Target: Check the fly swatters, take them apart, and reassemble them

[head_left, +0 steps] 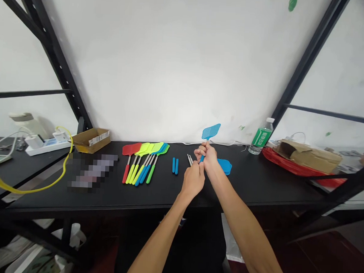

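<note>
Your left hand is gripping the blue swatter at its handle's lower end; your right hand is closing its grip just below the head. You are holding it above the table, toward the far edge.

From my remote seat I saw two bare hands, the left and the right, with slender fingers and forearms bare right down to the near edge of my view. Between them I made out black clothing, its folds lost in shadow, and a small white-and-dark patch at its far side, too small for me to read.
</note>
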`<action>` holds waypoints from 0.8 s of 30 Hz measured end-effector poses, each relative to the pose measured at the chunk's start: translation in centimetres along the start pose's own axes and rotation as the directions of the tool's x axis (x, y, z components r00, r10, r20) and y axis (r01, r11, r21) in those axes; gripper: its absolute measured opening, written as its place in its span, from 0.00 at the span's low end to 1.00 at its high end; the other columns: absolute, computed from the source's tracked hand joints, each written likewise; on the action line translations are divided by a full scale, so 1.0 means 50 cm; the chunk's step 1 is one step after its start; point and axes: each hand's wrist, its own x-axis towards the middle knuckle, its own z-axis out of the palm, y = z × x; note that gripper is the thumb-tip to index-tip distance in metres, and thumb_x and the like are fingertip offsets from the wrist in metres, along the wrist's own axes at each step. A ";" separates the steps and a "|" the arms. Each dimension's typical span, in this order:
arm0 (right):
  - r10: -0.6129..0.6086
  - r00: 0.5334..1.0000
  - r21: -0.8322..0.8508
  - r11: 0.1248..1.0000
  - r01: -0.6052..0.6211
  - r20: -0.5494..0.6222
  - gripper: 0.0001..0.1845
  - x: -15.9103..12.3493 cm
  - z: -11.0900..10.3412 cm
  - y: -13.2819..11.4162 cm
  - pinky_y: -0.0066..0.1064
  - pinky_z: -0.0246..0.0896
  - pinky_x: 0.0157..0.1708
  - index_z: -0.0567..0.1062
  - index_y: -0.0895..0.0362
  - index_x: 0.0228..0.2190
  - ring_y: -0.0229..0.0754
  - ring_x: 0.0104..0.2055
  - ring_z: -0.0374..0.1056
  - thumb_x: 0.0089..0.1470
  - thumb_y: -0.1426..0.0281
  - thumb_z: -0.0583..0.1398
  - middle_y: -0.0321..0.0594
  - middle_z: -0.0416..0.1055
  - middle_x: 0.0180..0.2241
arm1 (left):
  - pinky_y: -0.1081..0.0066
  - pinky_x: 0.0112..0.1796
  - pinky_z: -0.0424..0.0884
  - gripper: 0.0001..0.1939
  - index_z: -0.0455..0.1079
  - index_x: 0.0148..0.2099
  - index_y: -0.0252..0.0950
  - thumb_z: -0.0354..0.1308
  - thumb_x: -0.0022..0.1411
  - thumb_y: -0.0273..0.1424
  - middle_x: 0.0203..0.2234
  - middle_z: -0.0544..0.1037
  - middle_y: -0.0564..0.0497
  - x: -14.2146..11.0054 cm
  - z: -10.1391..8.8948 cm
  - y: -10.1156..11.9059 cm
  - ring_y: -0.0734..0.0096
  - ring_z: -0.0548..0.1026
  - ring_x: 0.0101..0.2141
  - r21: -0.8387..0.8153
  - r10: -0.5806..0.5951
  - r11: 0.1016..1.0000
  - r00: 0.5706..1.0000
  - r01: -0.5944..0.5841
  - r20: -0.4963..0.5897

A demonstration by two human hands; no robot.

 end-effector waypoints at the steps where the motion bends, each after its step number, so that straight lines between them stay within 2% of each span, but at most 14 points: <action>1: -0.021 1.000 0.004 1.000 0.021 -0.014 0.21 0.008 0.001 -0.022 0.21 0.55 0.17 0.59 0.54 0.25 0.30 0.13 0.38 0.70 0.64 0.45 0.22 0.41 0.13 | 0.68 0.35 0.65 0.22 0.67 0.39 0.35 0.34 0.73 0.39 0.28 0.77 0.44 -0.014 -0.005 -0.008 0.61 0.76 0.32 -0.098 0.011 0.995 1.000 -0.008 0.026; 3: -0.095 0.992 -0.017 0.995 0.093 -0.089 0.21 0.022 -0.009 -0.075 0.20 0.51 0.15 0.56 0.54 0.24 0.30 0.13 0.40 0.71 0.64 0.42 0.23 0.39 0.13 | 0.70 0.31 0.65 0.26 0.67 0.39 0.36 0.31 0.73 0.44 0.22 0.73 0.50 -0.045 -0.026 -0.033 0.67 0.73 0.25 -0.275 0.058 0.961 0.992 -0.026 0.110; 4: -0.144 0.984 -0.047 0.989 0.140 -0.100 0.21 0.027 -0.021 -0.101 0.19 0.51 0.16 0.56 0.53 0.24 0.30 0.13 0.41 0.71 0.62 0.42 0.23 0.39 0.13 | 0.71 0.31 0.64 0.26 0.67 0.41 0.37 0.31 0.73 0.45 0.22 0.73 0.51 -0.056 -0.041 -0.050 0.69 0.72 0.24 -0.291 0.063 0.956 0.992 -0.029 0.108; 5: -0.196 0.976 -0.098 0.978 0.186 -0.095 0.20 0.029 -0.036 -0.122 0.19 0.53 0.16 0.57 0.53 0.25 0.30 0.13 0.39 0.70 0.61 0.45 0.22 0.39 0.14 | 0.71 0.31 0.64 0.25 0.66 0.42 0.37 0.33 0.73 0.45 0.23 0.73 0.51 -0.062 -0.060 -0.067 0.68 0.72 0.25 -0.225 0.028 0.974 0.998 -0.014 0.059; 7: -0.133 0.991 -0.286 0.951 0.118 -0.034 0.17 0.025 -0.076 -0.140 0.20 0.53 0.16 0.61 0.54 0.28 0.28 0.13 0.38 0.67 0.60 0.52 0.21 0.43 0.14 | 0.69 0.34 0.65 0.20 0.66 0.44 0.37 0.37 0.73 0.41 0.29 0.77 0.46 -0.051 -0.100 -0.102 0.63 0.76 0.32 0.087 -0.085 0.992 0.994 0.091 -0.074; 9: -0.010 1.000 -0.500 0.866 -0.001 -0.019 0.13 0.015 -0.114 -0.122 0.20 0.50 0.14 0.65 0.55 0.31 0.28 0.13 0.39 0.64 0.60 0.56 0.21 0.46 0.15 | 0.64 0.37 0.67 0.18 0.64 0.51 0.35 0.39 0.72 0.40 0.35 0.78 0.40 -0.018 -0.131 -0.133 0.53 0.77 0.39 0.365 -0.200 0.893 0.959 0.264 -0.203; 10: 0.044 0.999 -0.584 0.810 -0.053 -0.029 0.11 0.010 -0.130 -0.103 0.21 0.49 0.13 0.67 0.55 0.32 0.28 0.13 0.40 0.63 0.61 0.56 0.21 0.47 0.15 | 0.62 0.38 0.67 0.18 0.63 0.53 0.34 0.40 0.72 0.39 0.37 0.78 0.38 0.003 -0.139 -0.145 0.50 0.77 0.41 0.450 -0.228 0.840 0.950 0.303 -0.214; 11: 0.084 0.996 -0.643 0.761 -0.081 -0.027 0.10 0.006 -0.141 -0.081 0.21 0.51 0.14 0.68 0.56 0.34 0.28 0.13 0.40 0.63 0.62 0.57 0.22 0.48 0.15 | 0.61 0.39 0.67 0.18 0.62 0.54 0.32 0.40 0.72 0.38 0.37 0.79 0.37 0.022 -0.142 -0.154 0.48 0.78 0.42 0.515 -0.237 0.798 0.949 0.312 -0.207; 13: 0.077 0.997 -0.702 0.709 -0.062 -0.009 0.10 0.005 -0.150 -0.037 0.22 0.54 0.15 0.69 0.56 0.35 0.28 0.13 0.42 0.61 0.62 0.58 0.22 0.49 0.15 | 0.60 0.39 0.68 0.19 0.62 0.55 0.31 0.41 0.71 0.38 0.38 0.79 0.36 0.049 -0.136 -0.167 0.47 0.78 0.42 0.595 -0.230 0.755 0.961 0.275 -0.153; 15: 0.047 0.999 -0.729 0.684 -0.022 0.014 0.10 0.008 -0.143 -0.005 0.23 0.58 0.17 0.69 0.57 0.35 0.27 0.13 0.43 0.60 0.63 0.59 0.22 0.50 0.15 | 0.60 0.39 0.68 0.21 0.64 0.54 0.31 0.40 0.72 0.40 0.38 0.79 0.36 0.058 -0.124 -0.174 0.48 0.78 0.41 0.622 -0.183 0.754 0.977 0.213 -0.113; 18: 0.049 0.999 -0.764 0.644 -0.031 0.001 0.08 0.011 -0.124 0.014 0.24 0.61 0.17 0.70 0.58 0.37 0.27 0.13 0.44 0.59 0.66 0.58 0.22 0.51 0.15 | 0.61 0.39 0.69 0.24 0.67 0.53 0.33 0.38 0.71 0.42 0.39 0.79 0.37 0.050 -0.118 -0.179 0.49 0.78 0.41 0.612 -0.130 0.773 0.986 0.166 -0.103; 21: 0.118 0.993 -0.767 0.638 -0.074 0.003 0.10 0.007 -0.114 0.017 0.23 0.58 0.16 0.70 0.59 0.38 0.27 0.13 0.45 0.57 0.65 0.60 0.22 0.52 0.15 | 0.61 0.40 0.69 0.23 0.68 0.55 0.35 0.40 0.71 0.42 0.40 0.80 0.37 0.039 -0.126 -0.177 0.49 0.78 0.43 0.579 -0.137 0.794 0.982 0.185 -0.126; 24: 0.155 0.986 -0.743 0.667 -0.061 0.058 0.14 -0.002 -0.114 0.021 0.22 0.54 0.15 0.71 0.58 0.38 0.27 0.13 0.45 0.56 0.60 0.61 0.22 0.51 0.15 | 0.61 0.41 0.69 0.22 0.70 0.55 0.37 0.42 0.70 0.41 0.42 0.80 0.39 0.039 -0.131 -0.166 0.50 0.77 0.44 0.512 -0.107 0.838 0.977 0.187 -0.183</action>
